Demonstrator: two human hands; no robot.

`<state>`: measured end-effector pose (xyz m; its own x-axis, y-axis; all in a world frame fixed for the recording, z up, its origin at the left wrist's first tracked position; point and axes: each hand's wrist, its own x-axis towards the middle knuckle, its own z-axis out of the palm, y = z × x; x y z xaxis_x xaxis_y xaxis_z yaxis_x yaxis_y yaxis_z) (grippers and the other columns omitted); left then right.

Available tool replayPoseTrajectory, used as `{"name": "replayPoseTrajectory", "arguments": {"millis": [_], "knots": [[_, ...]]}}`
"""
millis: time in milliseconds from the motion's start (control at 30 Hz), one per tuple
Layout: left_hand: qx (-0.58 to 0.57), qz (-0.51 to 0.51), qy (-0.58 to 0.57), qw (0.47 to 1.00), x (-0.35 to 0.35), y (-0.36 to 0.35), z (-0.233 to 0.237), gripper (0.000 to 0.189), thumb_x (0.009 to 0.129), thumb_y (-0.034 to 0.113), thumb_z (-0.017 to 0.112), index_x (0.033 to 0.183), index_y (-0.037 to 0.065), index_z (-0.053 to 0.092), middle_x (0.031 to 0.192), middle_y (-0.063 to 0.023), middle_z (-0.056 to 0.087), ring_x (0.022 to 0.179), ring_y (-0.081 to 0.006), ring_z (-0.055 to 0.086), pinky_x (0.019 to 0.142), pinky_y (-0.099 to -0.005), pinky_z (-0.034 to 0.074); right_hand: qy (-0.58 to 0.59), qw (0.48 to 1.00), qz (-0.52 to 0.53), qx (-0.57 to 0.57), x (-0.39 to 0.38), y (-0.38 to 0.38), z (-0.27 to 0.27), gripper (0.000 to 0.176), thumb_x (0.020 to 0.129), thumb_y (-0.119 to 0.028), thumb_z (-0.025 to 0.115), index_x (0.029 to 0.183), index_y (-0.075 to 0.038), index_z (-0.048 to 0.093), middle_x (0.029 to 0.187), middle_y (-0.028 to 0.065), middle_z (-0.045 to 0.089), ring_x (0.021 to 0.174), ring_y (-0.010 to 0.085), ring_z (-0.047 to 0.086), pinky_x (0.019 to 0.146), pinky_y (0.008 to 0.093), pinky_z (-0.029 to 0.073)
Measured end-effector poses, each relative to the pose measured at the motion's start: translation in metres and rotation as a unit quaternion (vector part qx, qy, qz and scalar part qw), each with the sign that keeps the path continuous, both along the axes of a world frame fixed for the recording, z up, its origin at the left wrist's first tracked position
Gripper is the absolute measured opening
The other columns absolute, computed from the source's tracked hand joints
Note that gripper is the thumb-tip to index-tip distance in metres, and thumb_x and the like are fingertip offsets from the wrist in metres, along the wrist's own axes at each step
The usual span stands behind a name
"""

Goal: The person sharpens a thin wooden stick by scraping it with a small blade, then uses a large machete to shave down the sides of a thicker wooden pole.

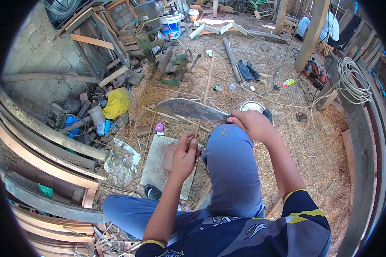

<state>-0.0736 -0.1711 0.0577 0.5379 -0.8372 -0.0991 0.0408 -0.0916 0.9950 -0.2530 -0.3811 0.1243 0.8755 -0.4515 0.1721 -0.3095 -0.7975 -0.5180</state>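
A long curved blade (188,108) reaches leftward from my right hand (251,124), which is closed round its handle end beside my raised knee (230,158). My left hand (185,155) is closed on a thin wooden stick (208,81), left of the knee. The stick runs up and away over the littered ground, and the blade crosses it above my left hand. Whether blade and stick touch, I cannot tell. Below my left hand lies a pale board (152,167) with a reddish block (169,155) on it.
A pink tape measure (159,127) lies left of the blade. Green metal machinery (176,68) stands farther off. Curved wooden strips (43,160) line the left side. Coiled rope (354,81) hangs at right, near a post (312,38). A person (330,26) is behind it.
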Motion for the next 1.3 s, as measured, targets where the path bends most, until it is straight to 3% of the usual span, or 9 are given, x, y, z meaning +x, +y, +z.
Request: {"name": "replayPoseTrajectory", "arguments": {"millis": [233, 333, 533, 733, 833, 1233, 1300], "knots": [[-0.020, 0.036, -0.091, 0.995, 0.005, -0.010, -0.007, 0.012, 0.110, 0.016, 0.051, 0.111, 0.005, 0.056, 0.081, -0.0024, 0.061, 0.070, -0.0106, 0.058, 0.063, -0.0285, 0.048, -0.001, 1.000, 0.001, 0.006, -0.002, -0.003, -0.005, 0.039, 0.106, -0.041, 0.051, 0.101, -0.007, 0.068, 0.086, 0.0229, 0.069, 0.085, 0.0450, 0.067, 0.075, 0.0538, 0.052], [-0.002, 0.055, -0.018, 0.998, 0.005, -0.013, -0.003, 0.012, 0.111, 0.022, 0.049, 0.115, 0.011, 0.051, 0.084, -0.0018, 0.058, 0.060, -0.0075, 0.049, 0.054, -0.0262, 0.041, 0.000, 1.000, 0.001, 0.007, -0.002, -0.003, -0.007, 0.039, 0.107, -0.041, 0.051, 0.101, -0.007, 0.068, 0.086, 0.0231, 0.069, 0.085, 0.0451, 0.067, 0.074, 0.0539, 0.052], [-0.023, 0.113, 0.031, 0.993, -0.004, -0.012, 0.008, 0.031, 0.114, 0.025, 0.043, 0.139, 0.009, 0.036, 0.073, -0.0037, 0.054, 0.066, -0.0113, 0.054, 0.060, -0.0276, 0.044, -0.007, 1.000, 0.002, 0.011, 0.001, -0.002, -0.007, 0.040, 0.107, -0.043, 0.051, 0.100, -0.007, 0.067, 0.085, 0.0227, 0.069, 0.085, 0.0453, 0.067, 0.074, 0.0539, 0.052], [0.014, 0.034, -0.100, 0.994, 0.000, -0.015, 0.011, 0.029, 0.112, 0.023, 0.048, 0.134, 0.005, 0.051, 0.074, 0.0005, 0.053, 0.066, -0.0083, 0.049, 0.059, -0.0264, 0.042, 0.012, 1.000, 0.005, 0.001, 0.005, 0.000, -0.002, 0.041, 0.106, -0.043, 0.051, 0.098, -0.007, 0.067, 0.085, 0.0224, 0.070, 0.085, 0.0455, 0.067, 0.073, 0.0542, 0.052], [-0.019, 0.027, -0.038, 0.999, 0.001, -0.024, 0.011, 0.024, 0.110, 0.022, 0.054, 0.124, 0.004, 0.060, 0.076, 0.0008, 0.057, 0.066, -0.0076, 0.048, 0.061, -0.0267, 0.042, 0.025, 1.000, 0.009, -0.009, 0.007, 0.003, 0.005, 0.041, 0.106, -0.044, 0.050, 0.097, -0.008, 0.068, 0.084, 0.0223, 0.070, 0.084, 0.0456, 0.067, 0.073, 0.0546, 0.052], [-0.025, 0.017, -0.041, 0.999, 0.004, -0.039, 0.025, 0.019, 0.106, 0.018, 0.061, 0.114, 0.001, 0.061, 0.080, -0.0043, 0.066, 0.068, -0.0079, 0.055, 0.060, -0.0291, 0.043, 0.025, 0.999, 0.024, -0.032, 0.015, 0.005, 0.004, 0.043, 0.106, -0.047, 0.050, 0.096, -0.009, 0.068, 0.080, 0.0217, 0.069, 0.081, 0.0446, 0.068, 0.072, 0.0546, 0.052], [-0.015, 0.021, 0.001, 1.000, 0.003, -0.037, 0.030, 0.020, 0.106, 0.018, 0.061, 0.114, 0.000, 0.061, 0.080, -0.0039, 0.066, 0.069, -0.0079, 0.055, 0.061, -0.0287, 0.044, 0.023, 0.999, 0.024, -0.034, 0.017, 0.006, 0.003, 0.044, 0.106, -0.047, 0.050, 0.096, -0.009, 0.068, 0.080, 0.0217, 0.069, 0.081, 0.0447, 0.069, 0.072, 0.0547, 0.053]]}}
